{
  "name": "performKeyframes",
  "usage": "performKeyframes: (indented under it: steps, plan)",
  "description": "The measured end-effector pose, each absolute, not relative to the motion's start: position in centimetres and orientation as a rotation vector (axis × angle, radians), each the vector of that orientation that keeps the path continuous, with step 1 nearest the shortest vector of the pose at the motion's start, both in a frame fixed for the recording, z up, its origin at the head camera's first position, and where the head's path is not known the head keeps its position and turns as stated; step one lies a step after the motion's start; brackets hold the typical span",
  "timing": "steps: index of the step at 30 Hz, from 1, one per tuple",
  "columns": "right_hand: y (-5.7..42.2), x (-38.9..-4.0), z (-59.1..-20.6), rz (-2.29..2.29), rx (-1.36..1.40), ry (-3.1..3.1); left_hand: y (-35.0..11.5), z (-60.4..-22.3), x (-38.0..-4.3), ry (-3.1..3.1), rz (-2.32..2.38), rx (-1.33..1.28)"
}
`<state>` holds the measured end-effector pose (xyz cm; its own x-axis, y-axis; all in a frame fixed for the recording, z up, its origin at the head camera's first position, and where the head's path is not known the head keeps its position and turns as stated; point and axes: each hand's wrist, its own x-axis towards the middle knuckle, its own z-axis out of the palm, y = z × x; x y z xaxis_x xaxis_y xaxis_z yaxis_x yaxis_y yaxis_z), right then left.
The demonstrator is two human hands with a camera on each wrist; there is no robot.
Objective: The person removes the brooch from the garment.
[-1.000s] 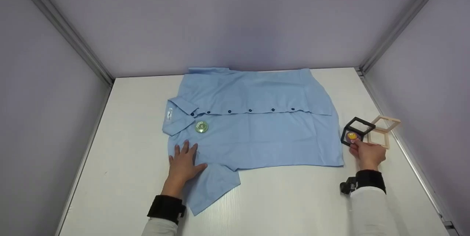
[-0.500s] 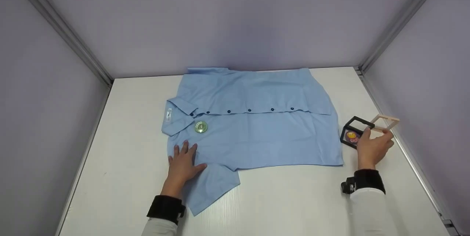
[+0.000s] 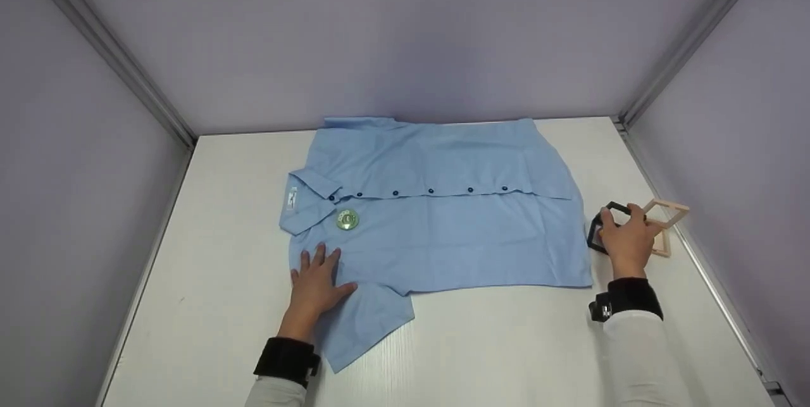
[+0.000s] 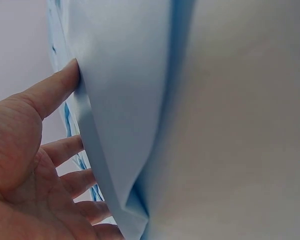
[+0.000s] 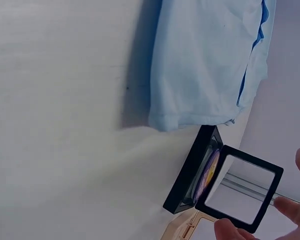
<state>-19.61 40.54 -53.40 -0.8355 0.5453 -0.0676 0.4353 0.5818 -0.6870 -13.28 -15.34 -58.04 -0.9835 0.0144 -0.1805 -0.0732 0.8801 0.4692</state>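
Observation:
A light blue short-sleeved shirt (image 3: 468,236) lies buttoned on the white table, its collar to the left. My left hand (image 3: 314,287) rests on it near the sleeve with fingers spread; the left wrist view shows the fingertips along the cloth. A round green badge (image 3: 347,219) sits just below the collar. At the right, my right hand (image 3: 628,244) reaches over a small black display case (image 5: 191,172), with fingertips at its raised clear-windowed lid (image 5: 206,192). A round purple and yellow badge (image 5: 208,172) sits inside the case, hidden by the hand in the head view.
A second, pale tan case (image 3: 662,245) stands with its lid raised just right of the black one, partly behind the right hand. Grey panels (image 3: 405,33) enclose the table (image 3: 234,217) at the back and both sides. The shirt's hem lies close to the black case.
My right hand has left the badge in the black case, swung right toward the tan case, then come back over the black case's lid. The left hand and shirt have stayed put.

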Motion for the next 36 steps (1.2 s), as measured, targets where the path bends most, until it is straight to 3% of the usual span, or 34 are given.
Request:
performKeyframes:
  steps: [13, 36]
  plan:
    - [41.1, -20.5, -53.2, 0.93, -0.837, -2.658, -15.1, -58.1, -13.3, 2.88, 0.707, -0.025]
    - [41.5, -18.2, -55.3, 0.853, -0.939, -2.79, -15.1, -58.2, -13.3, 2.886, 0.729, -0.016]
